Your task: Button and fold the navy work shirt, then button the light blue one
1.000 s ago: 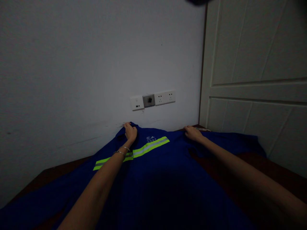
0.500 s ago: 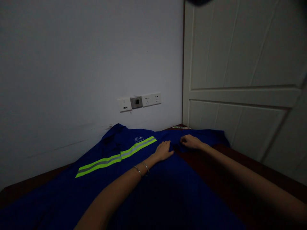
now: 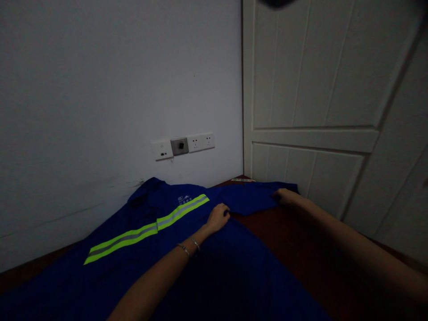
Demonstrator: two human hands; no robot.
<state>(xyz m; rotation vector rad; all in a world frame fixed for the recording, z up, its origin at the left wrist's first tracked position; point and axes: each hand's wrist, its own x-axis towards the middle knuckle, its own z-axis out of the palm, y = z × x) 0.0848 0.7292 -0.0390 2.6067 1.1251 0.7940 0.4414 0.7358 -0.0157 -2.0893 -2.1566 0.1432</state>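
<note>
A blue work jacket (image 3: 187,249) with a yellow-green and grey reflective stripe (image 3: 147,229) and a small white print on the chest lies spread out in front of me. My left hand (image 3: 218,217), with bracelets at the wrist, has its fingers curled on the fabric where sleeve and body meet. Stretched toward the door, the sleeve (image 3: 250,196) lies fairly flat. Near the sleeve's outer end my right hand (image 3: 286,196) is closed on its lower edge; its fingertips are partly hidden.
Under the jacket is a dark red surface (image 3: 287,232). A white wall (image 3: 117,89) with sockets (image 3: 200,142) and a switch plate rises behind it. At the right stands a white panelled door (image 3: 310,138). A pale patterned strip (image 3: 243,180) lies in the corner.
My right hand has moved right along the sleeve, from near the armpit to its outer end. The sleeve now lies straighter. My left hand stays near the armpit; the view has shifted slightly right.
</note>
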